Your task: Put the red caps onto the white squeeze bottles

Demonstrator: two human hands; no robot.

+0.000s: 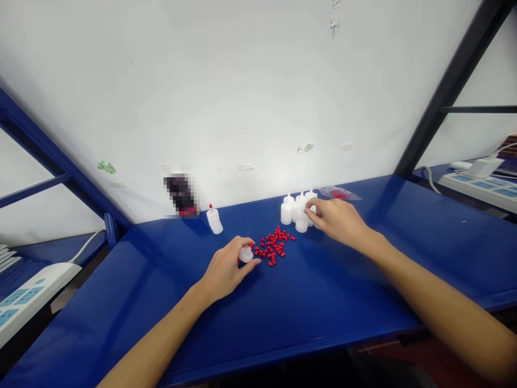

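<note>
My left hand (pixel 229 267) is closed around a small white squeeze bottle (pixel 245 255) with a red cap on its tip. Just right of it, many loose red caps (pixel 274 247) lie scattered on the blue table (pixel 266 318). My right hand (pixel 335 218) reaches to a cluster of uncapped white bottles (pixel 287 210), thumb and fingertips at the top of a front bottle (pixel 301 222). Whether those fingers grip that bottle cannot be made out. Another white bottle with a red cap (pixel 214 220) stands behind my left hand.
A clear plastic bag (pixel 341 193) with red caps inside lies by the wall behind my right hand. White power strips (pixel 36 293) sit at the left and far right. Dark and blue metal posts (pixel 440 86) rise at both ends of the table.
</note>
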